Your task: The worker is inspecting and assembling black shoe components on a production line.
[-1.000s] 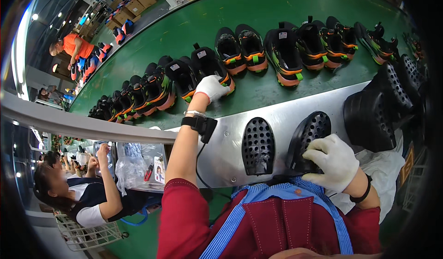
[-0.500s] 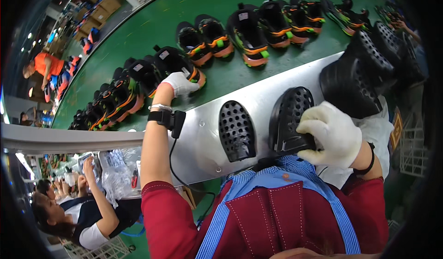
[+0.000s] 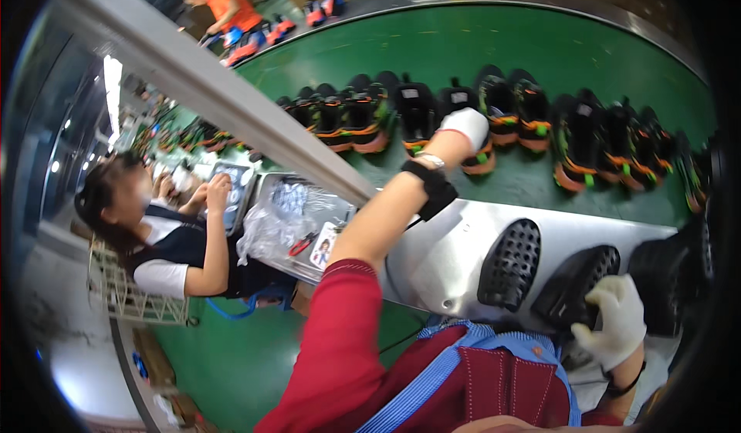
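Across the green table stands a row of black sneakers point(image 3: 363, 120) with orange and green trim. My left hand point(image 3: 465, 128), in a white glove, closes over the opening of one black sneaker point(image 3: 480, 161) in this row; its fingers are blurred and partly hidden. At the metal ledge, my gloved right hand point(image 3: 620, 319) curls its thumb and fingers about the near end of a black, shoe-shaped form with holes point(image 3: 575, 282), which is tilted. A second perforated black form point(image 3: 511, 262) lies to its left on the metal, untouched.
Larger black forms point(image 3: 660, 279) crowd the right end of the metal ledge point(image 3: 432, 255). A pale metal post point(image 3: 255, 113) slants across the left. Beyond my left arm sits a co-worker point(image 3: 185, 240) beside a tray with clear plastic bags point(image 3: 278, 217) and red-handled snips point(image 3: 302, 244).
The view has swung left, so the table and both hands appear farther right. My left hand stays at the same sneaker, and my right hand stays by the tilted black form.
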Action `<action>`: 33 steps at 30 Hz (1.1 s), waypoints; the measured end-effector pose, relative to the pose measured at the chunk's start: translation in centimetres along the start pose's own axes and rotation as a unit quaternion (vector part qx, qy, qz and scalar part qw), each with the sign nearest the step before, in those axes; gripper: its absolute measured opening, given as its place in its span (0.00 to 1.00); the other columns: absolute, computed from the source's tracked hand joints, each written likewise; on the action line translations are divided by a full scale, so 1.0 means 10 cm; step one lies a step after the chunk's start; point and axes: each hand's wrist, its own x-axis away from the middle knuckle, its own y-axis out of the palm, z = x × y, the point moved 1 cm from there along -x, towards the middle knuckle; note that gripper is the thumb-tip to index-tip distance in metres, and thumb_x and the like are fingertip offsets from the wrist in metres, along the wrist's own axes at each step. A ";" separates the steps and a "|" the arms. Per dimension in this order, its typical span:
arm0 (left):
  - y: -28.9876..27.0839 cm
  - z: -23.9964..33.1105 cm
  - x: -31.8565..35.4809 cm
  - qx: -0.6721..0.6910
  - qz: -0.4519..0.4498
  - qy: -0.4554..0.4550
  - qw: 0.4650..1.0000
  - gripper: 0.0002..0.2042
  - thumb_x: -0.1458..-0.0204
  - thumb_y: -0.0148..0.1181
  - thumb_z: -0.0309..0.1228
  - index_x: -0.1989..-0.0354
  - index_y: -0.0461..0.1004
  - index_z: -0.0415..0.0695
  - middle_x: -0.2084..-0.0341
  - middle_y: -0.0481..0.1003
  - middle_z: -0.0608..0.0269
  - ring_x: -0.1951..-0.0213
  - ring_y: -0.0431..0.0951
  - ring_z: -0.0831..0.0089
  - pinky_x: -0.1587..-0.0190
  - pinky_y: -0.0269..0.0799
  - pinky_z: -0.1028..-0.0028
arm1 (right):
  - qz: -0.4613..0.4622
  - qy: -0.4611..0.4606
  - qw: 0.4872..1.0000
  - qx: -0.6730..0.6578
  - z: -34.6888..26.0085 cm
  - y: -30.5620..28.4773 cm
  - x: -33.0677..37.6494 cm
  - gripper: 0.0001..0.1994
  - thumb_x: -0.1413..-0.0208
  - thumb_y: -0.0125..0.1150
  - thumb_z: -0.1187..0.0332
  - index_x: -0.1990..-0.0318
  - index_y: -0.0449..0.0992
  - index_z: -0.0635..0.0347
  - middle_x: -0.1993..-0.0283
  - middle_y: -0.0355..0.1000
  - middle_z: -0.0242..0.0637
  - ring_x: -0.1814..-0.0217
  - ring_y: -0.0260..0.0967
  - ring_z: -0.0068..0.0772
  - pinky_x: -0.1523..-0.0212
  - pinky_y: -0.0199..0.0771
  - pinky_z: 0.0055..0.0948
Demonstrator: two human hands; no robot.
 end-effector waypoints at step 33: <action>0.28 -0.43 -0.30 -0.065 -0.100 0.013 0.993 0.16 0.45 0.50 0.37 0.57 0.81 0.43 0.53 0.77 0.50 0.52 0.78 0.53 0.50 0.74 0.63 | -0.115 -0.035 0.993 -0.016 0.05 -0.08 -0.11 0.16 0.67 0.69 0.61 0.70 0.75 0.59 0.65 0.71 0.37 0.65 0.69 0.40 0.63 0.71 0.35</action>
